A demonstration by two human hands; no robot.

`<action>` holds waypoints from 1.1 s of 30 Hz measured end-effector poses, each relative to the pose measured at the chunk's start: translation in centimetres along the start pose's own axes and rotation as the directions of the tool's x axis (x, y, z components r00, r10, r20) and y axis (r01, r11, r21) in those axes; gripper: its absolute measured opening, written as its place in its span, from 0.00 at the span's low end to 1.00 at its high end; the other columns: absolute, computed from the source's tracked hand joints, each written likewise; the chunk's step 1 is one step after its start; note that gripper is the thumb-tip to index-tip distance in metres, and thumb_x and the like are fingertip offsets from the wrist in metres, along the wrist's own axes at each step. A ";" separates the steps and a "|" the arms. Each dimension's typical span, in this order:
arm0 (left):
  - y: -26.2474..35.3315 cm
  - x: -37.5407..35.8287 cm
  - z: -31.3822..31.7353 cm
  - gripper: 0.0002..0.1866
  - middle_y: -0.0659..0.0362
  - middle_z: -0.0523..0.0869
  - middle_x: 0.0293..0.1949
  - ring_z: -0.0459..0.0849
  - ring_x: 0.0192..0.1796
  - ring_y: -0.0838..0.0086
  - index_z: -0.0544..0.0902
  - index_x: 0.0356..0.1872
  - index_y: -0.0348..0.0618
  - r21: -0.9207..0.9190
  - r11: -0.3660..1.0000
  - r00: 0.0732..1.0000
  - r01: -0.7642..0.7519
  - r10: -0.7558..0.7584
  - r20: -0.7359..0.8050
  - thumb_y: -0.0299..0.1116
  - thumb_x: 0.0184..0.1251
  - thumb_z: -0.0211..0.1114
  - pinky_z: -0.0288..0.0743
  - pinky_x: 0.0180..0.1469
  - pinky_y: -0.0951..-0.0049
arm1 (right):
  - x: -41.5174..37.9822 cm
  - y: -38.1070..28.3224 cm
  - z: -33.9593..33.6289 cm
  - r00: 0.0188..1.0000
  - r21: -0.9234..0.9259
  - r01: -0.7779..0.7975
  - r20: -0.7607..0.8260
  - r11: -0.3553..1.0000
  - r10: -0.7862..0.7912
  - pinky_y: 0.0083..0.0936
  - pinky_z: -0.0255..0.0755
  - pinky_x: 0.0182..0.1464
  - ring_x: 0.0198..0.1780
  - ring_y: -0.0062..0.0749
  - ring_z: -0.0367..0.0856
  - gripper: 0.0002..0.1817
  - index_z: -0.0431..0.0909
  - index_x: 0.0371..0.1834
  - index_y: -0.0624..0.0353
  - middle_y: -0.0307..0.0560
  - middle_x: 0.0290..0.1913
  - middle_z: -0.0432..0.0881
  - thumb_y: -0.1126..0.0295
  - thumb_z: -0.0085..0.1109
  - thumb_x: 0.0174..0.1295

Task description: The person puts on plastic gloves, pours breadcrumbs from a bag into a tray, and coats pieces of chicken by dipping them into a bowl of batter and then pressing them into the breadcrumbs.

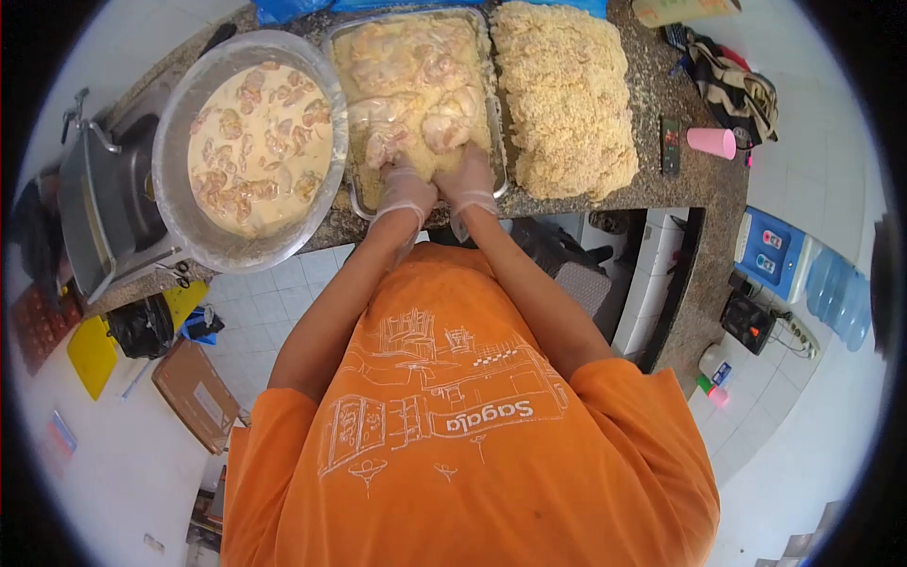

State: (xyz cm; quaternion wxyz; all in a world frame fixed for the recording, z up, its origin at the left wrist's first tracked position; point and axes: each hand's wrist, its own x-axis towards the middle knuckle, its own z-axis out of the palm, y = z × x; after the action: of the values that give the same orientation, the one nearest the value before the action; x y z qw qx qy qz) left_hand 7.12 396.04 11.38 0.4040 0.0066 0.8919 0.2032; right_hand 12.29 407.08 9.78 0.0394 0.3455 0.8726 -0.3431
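Observation:
Both my hands, in clear plastic gloves, reach into the near part of a metal tray of pale crumbs. My left hand is right against a raw chicken piece. Close beside it, my right hand touches the crumbs just below another chicken piece. The fingers of both hands are sunk in the crumbs or hidden behind the hands, so their grip does not show. More wet chicken pieces lie across the far half of the tray.
Left of the tray stands a large metal bowl of chicken in creamy batter. A big pile of crumbed pieces lies to the right. A sink is at far left; a pink cup and dark remote sit on the counter's right.

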 end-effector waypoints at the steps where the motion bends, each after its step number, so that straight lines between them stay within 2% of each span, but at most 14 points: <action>1: -0.1 0.4 -0.1 0.37 0.34 0.77 0.66 0.78 0.68 0.45 0.66 0.72 0.35 -0.178 0.980 0.996 -0.089 0.085 -0.028 0.40 0.64 0.68 0.73 0.68 0.56 | 0.3 0.7 0.2 1.000 0.002 -0.009 -0.001 1.000 0.009 0.45 0.78 0.59 0.55 0.61 0.83 0.37 0.75 0.59 0.68 0.70 0.53 0.83 0.61 0.75 0.45; 5: 1.7 -1.2 -1.6 0.37 0.41 0.85 0.58 0.85 0.60 0.53 0.71 0.70 0.34 -0.452 0.880 0.989 -0.146 0.140 -0.048 0.42 0.63 0.71 0.77 0.60 0.61 | 1.1 1.8 -0.5 0.994 0.360 -0.053 -0.073 0.931 0.084 0.31 0.80 0.47 0.42 0.42 0.87 0.24 0.82 0.52 0.70 0.56 0.42 0.89 0.71 0.72 0.51; 8: 3.0 -2.4 -2.6 0.35 0.48 0.86 0.57 0.86 0.56 0.62 0.71 0.70 0.33 -0.639 0.721 0.962 -0.267 0.241 -0.130 0.39 0.64 0.69 0.78 0.57 0.65 | -0.2 -1.1 -4.8 0.984 0.739 -0.157 0.061 0.655 0.168 0.26 0.79 0.45 0.43 0.28 0.85 0.21 0.81 0.57 0.68 0.49 0.45 0.88 0.76 0.66 0.60; 12: 3.1 -3.3 -4.2 0.34 0.51 0.86 0.55 0.84 0.50 0.69 0.70 0.71 0.33 -0.653 0.704 0.960 -0.278 0.216 -0.176 0.38 0.67 0.66 0.78 0.51 0.68 | -0.1 -2.2 -7.3 0.961 0.756 -0.276 0.199 0.594 0.194 0.25 0.78 0.46 0.44 0.27 0.84 0.18 0.81 0.55 0.68 0.46 0.45 0.87 0.76 0.64 0.61; 15: 0.3 -1.7 -3.6 0.35 0.38 0.85 0.55 0.85 0.56 0.54 0.72 0.70 0.29 -0.726 0.681 0.995 -0.096 0.095 -0.043 0.38 0.65 0.68 0.76 0.59 0.62 | 0.3 -0.9 -6.3 0.995 0.554 -0.100 0.063 0.827 0.078 0.31 0.79 0.49 0.45 0.37 0.85 0.19 0.82 0.52 0.68 0.52 0.45 0.87 0.68 0.67 0.61; 17: -0.4 -1.7 -3.6 0.29 0.37 0.87 0.50 0.86 0.51 0.53 0.78 0.63 0.26 -0.586 0.769 0.962 0.257 -0.146 0.230 0.37 0.66 0.65 0.77 0.54 0.60 | 0.6 0.7 -3.2 0.993 -0.152 0.036 0.117 0.988 -0.019 0.39 0.78 0.52 0.45 0.52 0.86 0.25 0.81 0.49 0.70 0.61 0.44 0.86 0.59 0.71 0.57; 18: -0.9 -0.8 -2.4 0.29 0.37 0.87 0.50 0.86 0.51 0.53 0.78 0.63 0.26 -0.586 0.769 0.962 0.256 -0.145 0.231 0.37 0.66 0.65 0.77 0.54 0.60 | 0.5 0.9 -0.8 0.999 -0.220 0.035 0.003 0.975 -0.036 0.50 0.77 0.55 0.51 0.62 0.84 0.30 0.80 0.48 0.72 0.72 0.48 0.84 0.55 0.74 0.52; 20: -1.6 1.2 0.5 0.23 0.36 0.88 0.44 0.87 0.46 0.55 0.84 0.51 0.22 -0.768 0.616 0.981 0.173 -0.036 0.192 0.37 0.67 0.63 0.77 0.49 0.59 | -0.1 -0.5 0.7 0.996 -0.137 -0.061 0.053 0.989 0.068 0.47 0.77 0.54 0.49 0.58 0.85 0.29 0.80 0.46 0.73 0.70 0.47 0.85 0.57 0.73 0.53; 22: -3.2 1.3 0.1 0.18 0.42 0.89 0.44 0.87 0.43 0.55 0.86 0.49 0.33 -0.663 0.742 0.988 0.102 0.001 0.153 0.36 0.66 0.64 0.79 0.46 0.58 | 0.0 -0.6 1.1 0.981 -0.057 -0.156 0.112 0.986 0.161 0.44 0.78 0.52 0.48 0.54 0.86 0.27 0.80 0.45 0.73 0.68 0.47 0.85 0.58 0.73 0.54; 24: -3.6 -0.3 -1.5 0.14 0.48 0.90 0.45 0.87 0.40 0.56 0.89 0.48 0.44 -0.535 0.844 0.992 0.034 0.038 0.122 0.35 0.65 0.65 0.80 0.44 0.58 | 0.3 0.7 2.1 0.876 0.478 -0.408 0.446 0.778 0.186 0.37 0.78 0.49 0.45 0.43 0.86 0.22 0.81 0.46 0.72 0.62 0.45 0.86 0.62 0.70 0.57; 26: -2.7 -3.5 -5.1 0.14 0.47 0.89 0.49 0.88 0.46 0.53 0.89 0.48 0.48 0.172 0.956 0.969 -0.239 0.246 -0.017 0.32 0.62 0.65 0.80 0.48 0.56 | -0.7 -3.1 0.1 0.882 0.545 -0.397 0.448 0.739 0.144 0.35 0.78 0.48 0.44 0.39 0.84 0.20 0.81 0.46 0.71 0.60 0.45 0.86 0.64 0.69 0.58; 27: -3.1 -4.2 -4.9 0.14 0.47 0.89 0.49 0.88 0.46 0.53 0.89 0.48 0.48 0.172 0.957 0.971 -0.234 0.240 -0.011 0.32 0.62 0.65 0.80 0.48 0.56 | -1.4 -4.4 -0.6 0.890 0.608 -0.388 0.441 0.693 0.111 0.33 0.77 0.46 0.43 0.35 0.83 0.18 0.81 0.46 0.69 0.57 0.44 0.86 0.66 0.68 0.60; 29: -3.6 -5.0 -4.6 0.09 0.46 0.85 0.31 0.85 0.39 0.54 0.89 0.40 0.47 -0.095 0.873 0.759 -0.478 0.357 -0.544 0.32 0.60 0.66 0.75 0.44 0.60 | -1.3 -4.6 0.0 0.908 0.639 -0.346 0.413 0.688 0.072 0.35 0.78 0.47 0.43 0.38 0.84 0.17 0.81 0.46 0.69 0.58 0.43 0.86 0.67 0.67 0.60; 33: -6.2 -2.5 -2.6 0.10 0.44 0.85 0.30 0.85 0.39 0.56 0.88 0.39 0.41 -0.247 0.940 0.932 -0.236 0.147 -0.331 0.32 0.64 0.62 0.75 0.43 0.60 | -1.7 -2.7 0.2 0.972 0.382 -0.037 0.229 0.923 -0.056 0.43 0.78 0.52 0.41 0.53 0.85 0.17 0.81 0.46 0.68 0.62 0.39 0.85 0.67 0.69 0.58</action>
State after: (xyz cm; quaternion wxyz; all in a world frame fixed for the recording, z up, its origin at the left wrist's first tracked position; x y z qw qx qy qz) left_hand 7.82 388.99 12.44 0.2349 0.0050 0.9006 0.3657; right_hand 11.90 404.57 11.72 0.0725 0.2993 0.7793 -0.5458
